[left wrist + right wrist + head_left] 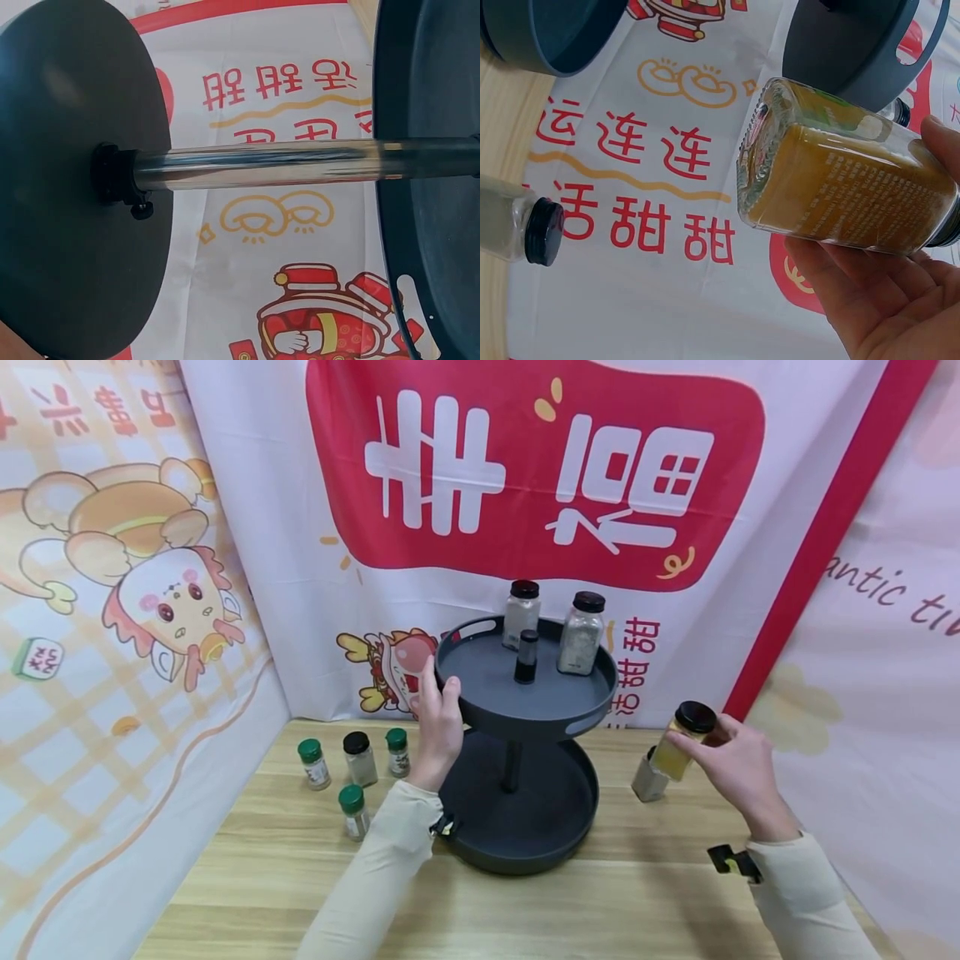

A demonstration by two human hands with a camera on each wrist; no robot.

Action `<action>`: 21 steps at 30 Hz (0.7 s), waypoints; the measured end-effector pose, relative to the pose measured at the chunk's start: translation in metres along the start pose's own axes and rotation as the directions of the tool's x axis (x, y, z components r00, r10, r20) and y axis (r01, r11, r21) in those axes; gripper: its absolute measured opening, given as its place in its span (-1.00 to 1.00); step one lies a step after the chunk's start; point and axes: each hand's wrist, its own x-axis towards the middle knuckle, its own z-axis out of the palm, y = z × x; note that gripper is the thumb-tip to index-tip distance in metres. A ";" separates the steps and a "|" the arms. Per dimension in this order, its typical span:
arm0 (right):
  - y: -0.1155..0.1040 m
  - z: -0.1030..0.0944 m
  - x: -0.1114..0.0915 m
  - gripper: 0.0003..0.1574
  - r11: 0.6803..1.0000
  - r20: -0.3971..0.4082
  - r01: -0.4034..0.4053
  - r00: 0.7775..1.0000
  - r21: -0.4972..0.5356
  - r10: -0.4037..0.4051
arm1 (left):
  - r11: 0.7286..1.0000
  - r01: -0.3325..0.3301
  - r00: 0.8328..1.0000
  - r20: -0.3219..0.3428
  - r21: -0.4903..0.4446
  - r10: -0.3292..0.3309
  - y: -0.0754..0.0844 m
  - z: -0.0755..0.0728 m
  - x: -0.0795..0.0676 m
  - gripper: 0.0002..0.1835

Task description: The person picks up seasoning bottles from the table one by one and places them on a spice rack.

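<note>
In the head view, my left hand [440, 727] touches the left side of the upper tray of a dark grey two-tier turntable rack [525, 722], its visible fingers fairly straight along the rim. On the right, my right hand [738, 768] holds a glass spice jar [672, 758] with a black lid and yellow-brown powder, tilted above the table. The right wrist view shows this square jar [847, 180] with fingers beneath it. Two pale-filled jars [580, 639] with black lids and a small dark-capped bottle [527, 656] stand on the upper tray.
Just below the held jar stands another black-lidded jar [649, 777] on the wooden table [600, 893]. Left of the rack are several small jars, including green-lidded ones [354, 812] and a black-lidded one [361, 760]. A printed cloth [390, 585] hangs behind.
</note>
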 end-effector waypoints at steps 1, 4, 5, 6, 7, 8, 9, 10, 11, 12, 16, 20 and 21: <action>0.000 0.000 0.000 -0.29 1.000 0.001 -0.003 1.000 0.001 0.003 | 1.000 -0.005 1.000 0.000 -0.002 0.005 0.000 0.000 0.000 -0.42; 0.000 0.000 0.000 -0.28 1.000 0.001 -0.007 1.000 0.006 0.007 | 1.000 -0.011 1.000 0.004 -0.016 0.011 -0.001 0.000 0.002 -0.41; 0.000 0.001 0.000 -0.27 1.000 0.001 -0.006 1.000 0.006 0.006 | 1.000 -0.008 1.000 0.009 -0.019 0.008 -0.002 0.000 0.003 -0.41; 0.000 0.001 0.000 -0.27 1.000 0.001 -0.004 1.000 0.007 0.004 | 1.000 -0.003 1.000 0.014 -0.024 0.004 -0.002 -0.001 0.004 -0.41; -0.001 0.000 0.000 -0.27 1.000 0.002 -0.003 1.000 0.008 0.003 | 1.000 0.005 1.000 0.018 -0.027 -0.004 -0.003 -0.001 0.004 -0.40; -0.001 0.000 0.000 -0.27 1.000 0.002 0.001 1.000 0.008 -0.001 | 1.000 0.015 1.000 0.023 -0.027 -0.014 -0.003 -0.001 0.005 -0.39; -0.002 -0.001 -0.001 -0.27 1.000 0.001 0.003 1.000 0.009 -0.003 | 0.999 0.021 0.999 0.028 -0.029 -0.021 -0.003 -0.002 0.006 -0.39; -0.003 -0.001 -0.001 -0.28 1.000 -0.002 0.006 1.000 0.010 -0.006 | 0.999 0.027 0.999 0.032 -0.030 -0.026 -0.004 -0.002 0.007 -0.39; -0.003 -0.002 -0.001 -0.29 1.000 -0.006 0.010 1.000 0.008 -0.010 | 0.999 0.033 0.999 0.036 -0.026 -0.032 -0.004 -0.003 0.008 -0.38; -0.004 -0.002 -0.002 -0.30 1.000 -0.008 0.012 1.000 0.007 -0.012 | 0.999 0.035 0.999 0.036 -0.023 -0.034 -0.004 -0.003 0.010 -0.38; -0.009 -0.004 -0.002 -0.33 1.000 -0.019 0.017 1.000 0.004 -0.017 | 0.999 0.035 0.998 0.051 -0.042 -0.032 -0.005 -0.005 0.015 -0.40; -0.012 -0.005 -0.003 -0.34 1.000 -0.022 0.014 1.000 0.012 -0.014 | 0.994 0.046 0.996 0.082 -0.095 -0.038 -0.005 -0.006 0.019 -0.43; -0.013 -0.006 -0.003 -0.34 1.000 -0.022 0.013 1.000 0.016 -0.013 | 0.993 0.051 0.995 0.091 -0.111 -0.041 -0.006 -0.006 0.020 -0.44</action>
